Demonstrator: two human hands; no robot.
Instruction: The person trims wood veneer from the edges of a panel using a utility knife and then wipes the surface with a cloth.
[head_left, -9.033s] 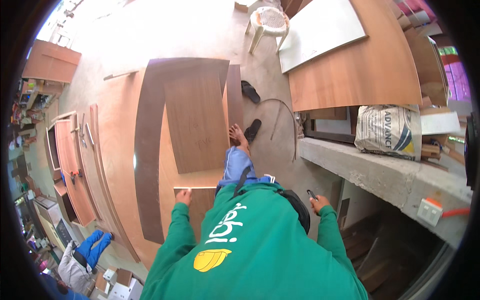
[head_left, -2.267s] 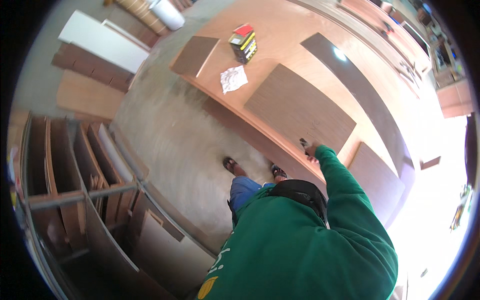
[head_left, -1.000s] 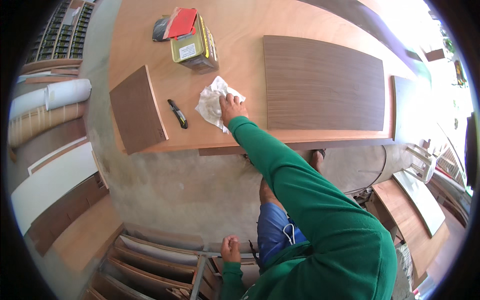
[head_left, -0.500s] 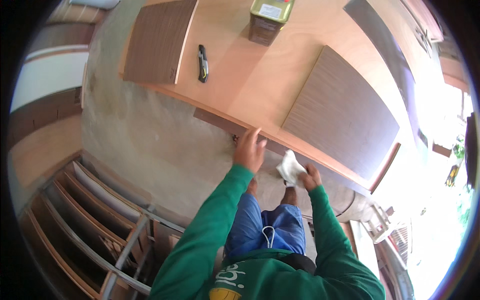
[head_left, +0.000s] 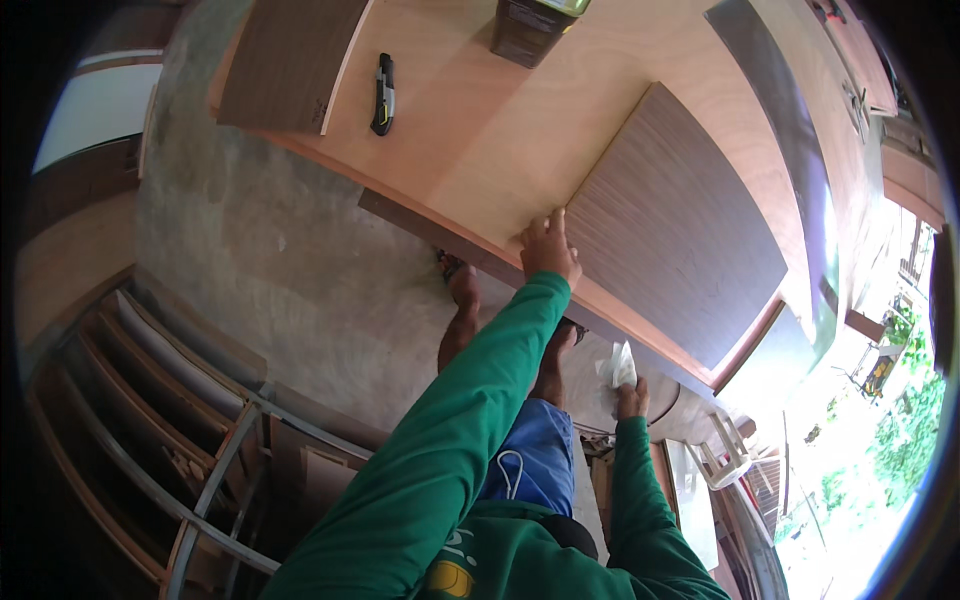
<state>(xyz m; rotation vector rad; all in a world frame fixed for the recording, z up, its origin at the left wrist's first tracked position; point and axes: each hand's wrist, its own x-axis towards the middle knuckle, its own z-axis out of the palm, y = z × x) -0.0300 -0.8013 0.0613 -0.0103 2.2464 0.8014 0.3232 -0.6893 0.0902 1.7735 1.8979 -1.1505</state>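
My left hand (head_left: 549, 250) lies over the near edge of the light wooden worktable (head_left: 465, 165). Its fingers are stretched out at the left corner of a brown wood-grain panel (head_left: 685, 225), touching or almost touching it; the palm side is hidden. Below the table edge, lower and to the right, my right hand (head_left: 632, 400) is closed around a crumpled white cloth (head_left: 622, 366). A black and grey utility knife (head_left: 384, 95) lies on the table, left of a tall rectangular tin (head_left: 533, 36).
A second brown wood-grain panel (head_left: 290, 65) rests at the table's left end. A long dark curved strip (head_left: 775, 80) lies along the far right. Upright boards stand in a metal-framed rack (head_left: 215, 470) at lower left. A white plastic stool (head_left: 728, 452) stands at lower right.
My left hand has moved right and forward, from near the table edge to the panel's corner. My right hand has moved lower with the cloth. The whole view has shifted and turned slightly.
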